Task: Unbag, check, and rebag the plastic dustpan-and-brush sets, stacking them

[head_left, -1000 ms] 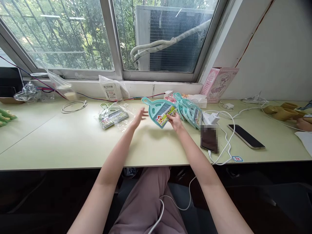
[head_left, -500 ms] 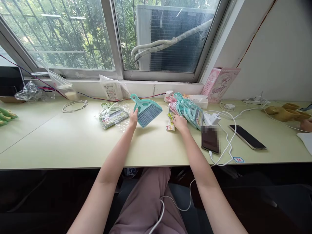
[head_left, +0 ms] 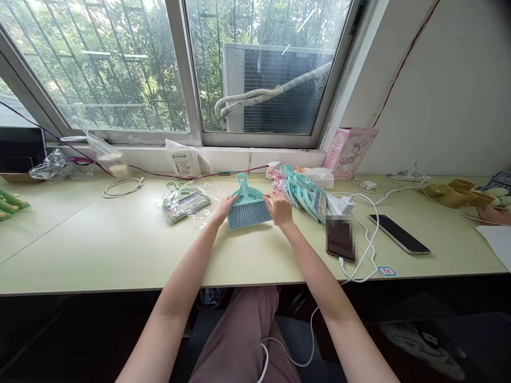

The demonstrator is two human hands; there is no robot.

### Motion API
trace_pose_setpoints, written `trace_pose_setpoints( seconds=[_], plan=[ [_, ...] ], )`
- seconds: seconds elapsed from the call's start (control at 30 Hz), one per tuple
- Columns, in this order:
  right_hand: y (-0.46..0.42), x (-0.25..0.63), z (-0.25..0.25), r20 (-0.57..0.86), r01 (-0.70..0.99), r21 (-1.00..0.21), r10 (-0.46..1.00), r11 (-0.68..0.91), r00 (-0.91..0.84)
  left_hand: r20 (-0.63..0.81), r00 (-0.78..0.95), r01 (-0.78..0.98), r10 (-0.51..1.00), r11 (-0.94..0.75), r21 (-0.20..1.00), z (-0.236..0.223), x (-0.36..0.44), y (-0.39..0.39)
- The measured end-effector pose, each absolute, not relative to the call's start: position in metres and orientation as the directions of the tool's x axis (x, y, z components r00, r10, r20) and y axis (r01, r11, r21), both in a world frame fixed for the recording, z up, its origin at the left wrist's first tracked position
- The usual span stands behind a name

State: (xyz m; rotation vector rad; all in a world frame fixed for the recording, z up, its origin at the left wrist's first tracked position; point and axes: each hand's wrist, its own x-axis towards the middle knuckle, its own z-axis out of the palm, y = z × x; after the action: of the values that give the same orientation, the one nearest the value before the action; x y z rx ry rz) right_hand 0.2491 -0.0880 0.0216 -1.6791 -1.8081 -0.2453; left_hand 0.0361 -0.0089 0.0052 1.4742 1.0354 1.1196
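Note:
A mint-green mini dustpan and brush [head_left: 250,213] is held above the table, handle pointing away from me and grey bristles toward me. My left hand [head_left: 225,208] grips its left edge, fingers closed. Its right edge is in my right hand [head_left: 279,207], with fingertips bent against it. Left of my left hand lies a clear-bagged dustpan set [head_left: 186,205] with a printed label. Beyond my right hand is a pile of mint dustpans and brushes [head_left: 301,189], with pink ones [head_left: 277,182] behind. The small printed packets are largely hidden by my right hand.
Two phones [head_left: 340,239] [head_left: 399,234] lie at the right, with white charging cables [head_left: 373,239] looping around. A pink box [head_left: 351,153] stands by the window. Brown cup-like things [head_left: 459,194] and another person's hand [head_left: 495,215] are far right. A coiled cable [head_left: 123,187] lies left.
My right hand has left the small packets and moved to the dustpan and brush's right edge. The set has turned so its handle points more directly away. The camera view has tilted up slightly.

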Motion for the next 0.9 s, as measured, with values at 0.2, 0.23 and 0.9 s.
trace_pose_setpoints(
  seconds=[0.2,0.23,0.9],
  plan=[
    [-0.091,0.235,0.015,0.537,0.998,0.001,0.842,0.055,-0.047,0.144,0.314,0.123,0.938,-0.19,0.974,0.01,0.058,-0.03],
    [-0.092,0.235,0.016,0.55,0.998,0.036,0.833,0.052,-0.063,0.15,0.334,0.12,0.931,-0.2,0.972,0.01,0.061,-0.032],
    [-0.085,0.228,0.009,0.584,0.902,-0.43,0.771,0.028,0.254,0.138,0.549,0.094,0.825,-0.224,0.97,0.022,0.06,-0.04]
  ],
)
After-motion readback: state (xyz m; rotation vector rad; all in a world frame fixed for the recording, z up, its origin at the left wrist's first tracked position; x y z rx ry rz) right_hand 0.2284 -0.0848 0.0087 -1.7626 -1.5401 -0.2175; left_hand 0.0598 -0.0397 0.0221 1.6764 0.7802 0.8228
